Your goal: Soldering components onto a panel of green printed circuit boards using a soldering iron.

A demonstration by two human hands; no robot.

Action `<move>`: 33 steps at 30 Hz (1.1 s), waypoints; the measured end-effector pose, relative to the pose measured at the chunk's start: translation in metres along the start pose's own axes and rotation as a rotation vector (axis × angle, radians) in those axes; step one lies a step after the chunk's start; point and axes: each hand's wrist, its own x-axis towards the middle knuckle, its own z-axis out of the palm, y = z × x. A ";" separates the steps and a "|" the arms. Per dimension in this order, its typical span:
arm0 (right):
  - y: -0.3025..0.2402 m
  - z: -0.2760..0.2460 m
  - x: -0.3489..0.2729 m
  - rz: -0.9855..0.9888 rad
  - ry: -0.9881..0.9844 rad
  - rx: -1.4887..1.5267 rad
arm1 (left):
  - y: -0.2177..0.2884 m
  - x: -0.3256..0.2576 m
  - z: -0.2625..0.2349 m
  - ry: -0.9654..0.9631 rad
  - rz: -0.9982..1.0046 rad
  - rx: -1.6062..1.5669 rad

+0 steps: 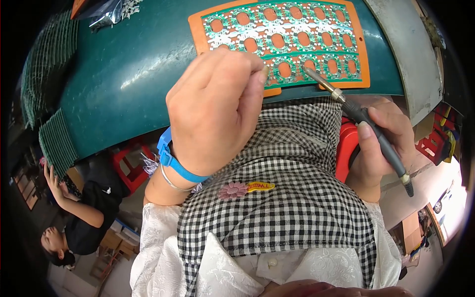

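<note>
Green matting covers the bench (123, 74), bearing an orange-framed circuit panel (282, 34). Left hand (217, 109) curls closed, fingertips pinched at the panel's near edge; what they pinch is hidden. Right hand (381, 143) grips a soldering iron (366, 123), tip on the panel.

Soldering iron (363, 126) tip touches green-orange circuit panel (282, 37).

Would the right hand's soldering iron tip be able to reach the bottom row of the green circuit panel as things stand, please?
Probably yes: the right hand holds the soldering iron with its tip already over the circuit panel's bottom row; the left hand sits beside it.
</note>
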 end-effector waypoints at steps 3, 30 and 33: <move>0.001 0.001 0.000 -0.017 -0.032 -0.002 | 0.001 -0.005 0.006 -0.056 -0.011 -0.028; 0.002 -0.002 -0.002 -0.015 0.028 0.038 | 0.005 -0.002 0.007 -0.189 -0.063 -0.003; 0.004 -0.004 -0.003 0.008 0.020 0.021 | 0.001 -0.001 0.016 -0.090 0.031 -0.047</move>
